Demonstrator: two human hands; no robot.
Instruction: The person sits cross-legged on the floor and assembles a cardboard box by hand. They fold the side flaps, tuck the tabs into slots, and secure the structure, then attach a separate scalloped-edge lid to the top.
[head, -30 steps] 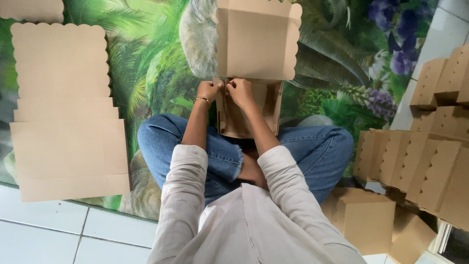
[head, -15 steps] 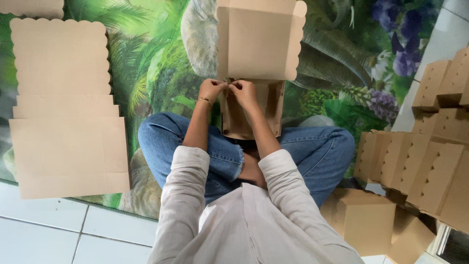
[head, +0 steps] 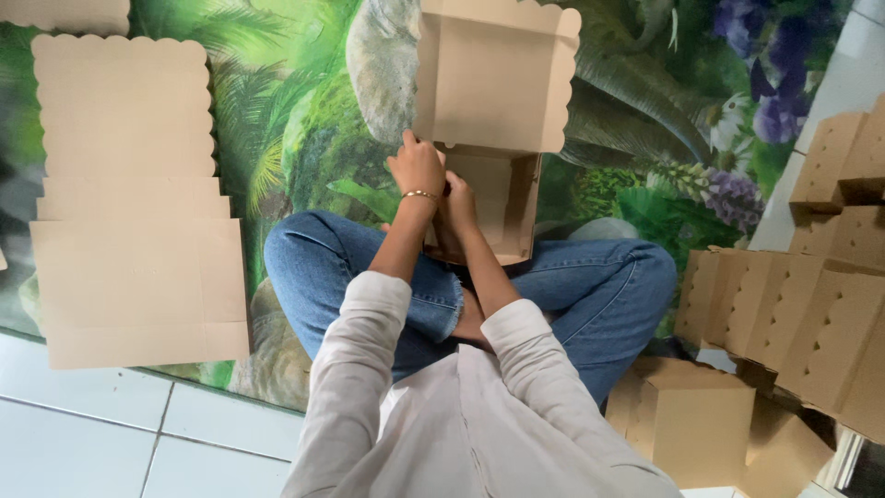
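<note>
An open brown cardboard box (head: 505, 199) rests on my crossed legs in blue jeans, its scallop-edged lid (head: 493, 78) folded back and away from me. My left hand (head: 417, 167), with a thin bracelet on the wrist, pinches the box's left wall near the lid hinge. My right hand (head: 458, 205) sits just beside it, partly inside the box at the same left wall, fingers curled on the cardboard. The fingertips of both hands are mostly hidden.
A pile of flat scallop-edged cardboard blanks (head: 129, 203) lies on the left of the jungle-print mat (head: 304, 120). Several folded boxes (head: 811, 304) are stacked at the right, one more (head: 691, 420) by my right knee. White floor tiles (head: 101, 433) lie at lower left.
Both hands have shifted from the middle of the box's hinge edge to its left wall. The box and lid sit slightly further right than before.
</note>
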